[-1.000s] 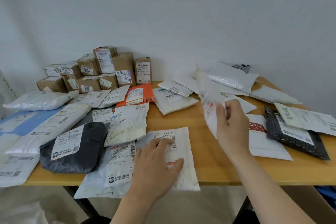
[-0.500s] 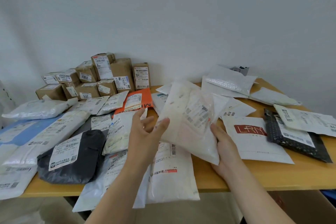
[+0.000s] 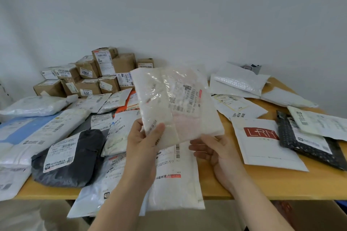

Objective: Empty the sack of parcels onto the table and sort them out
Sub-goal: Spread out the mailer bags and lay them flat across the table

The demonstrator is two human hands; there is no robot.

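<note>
My left hand point(image 3: 143, 139) pinches the lower left corner of a translucent white plastic parcel point(image 3: 174, 103) and holds it up above the table's middle, its barcode label facing me. My right hand point(image 3: 216, 153) is palm up just under the parcel's lower right corner, fingers relaxed; I cannot tell whether it touches. Below lies a white mailer with red print point(image 3: 174, 176), hanging over the wooden table's point(image 3: 281, 184) front edge. A black soft parcel point(image 3: 75, 157) and several white bags lie to the left.
Brown cardboard boxes point(image 3: 105, 73) are stacked at the back left against the wall. A white LRN mailer point(image 3: 262, 142), a black dotted bag point(image 3: 309, 148) and several white bubble mailers point(image 3: 240, 82) lie on the right. A long white and blue parcel point(image 3: 28, 131) fills the left.
The right hand lifted the translucent parcel from the right pile; the left hand left the mailer on the table and took its corner. The parcel is now higher and the right hand has let go.
</note>
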